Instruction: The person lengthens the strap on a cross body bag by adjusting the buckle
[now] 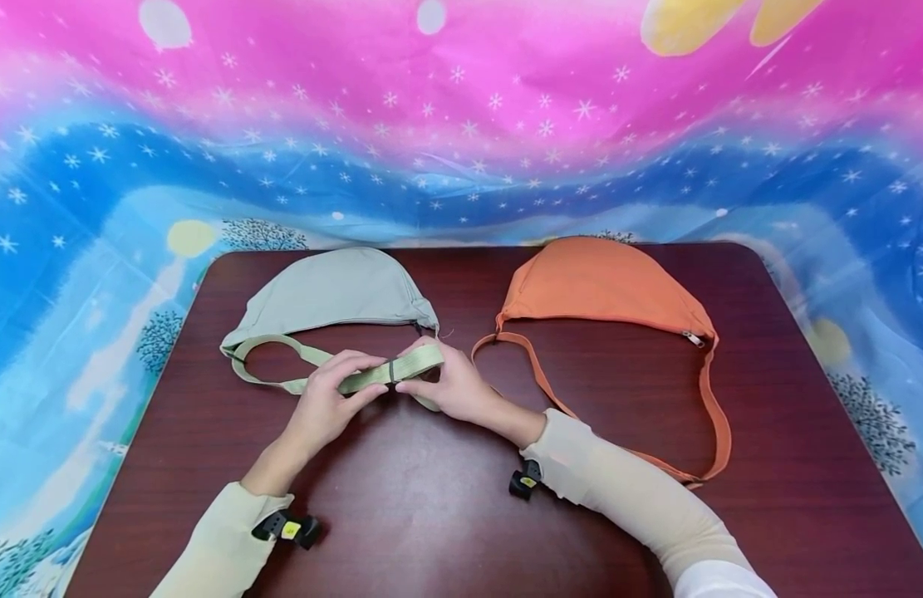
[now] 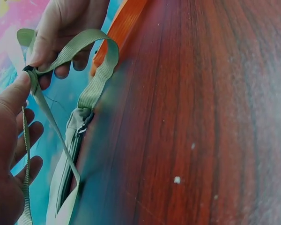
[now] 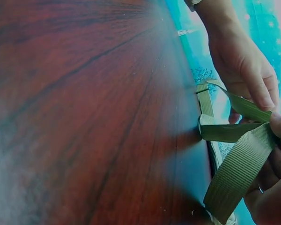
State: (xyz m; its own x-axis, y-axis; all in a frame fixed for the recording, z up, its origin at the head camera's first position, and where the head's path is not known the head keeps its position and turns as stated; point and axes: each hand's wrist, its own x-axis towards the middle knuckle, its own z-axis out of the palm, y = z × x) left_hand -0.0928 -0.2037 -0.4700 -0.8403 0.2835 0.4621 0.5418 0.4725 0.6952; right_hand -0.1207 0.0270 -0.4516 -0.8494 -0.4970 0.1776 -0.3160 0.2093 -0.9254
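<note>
left hand (image 1: 328, 402) and right hand (image 1: 461, 384), both pinching strap (image 1: 422, 360) near slider (image 1: 391, 370), pale bag (image 1: 334, 291) beyond, orange bag (image 1: 603, 282) at right, table (image 1: 431, 515) beneath

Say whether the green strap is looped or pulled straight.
Looped: beside the left hand, the green strap bends round into a curve.

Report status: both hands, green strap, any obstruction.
Left hand and right hand pinching green strap at dark slider. Strap joined to pale bag. Orange strap passes beneath right forearm; nothing seen blocking the hands.
</note>
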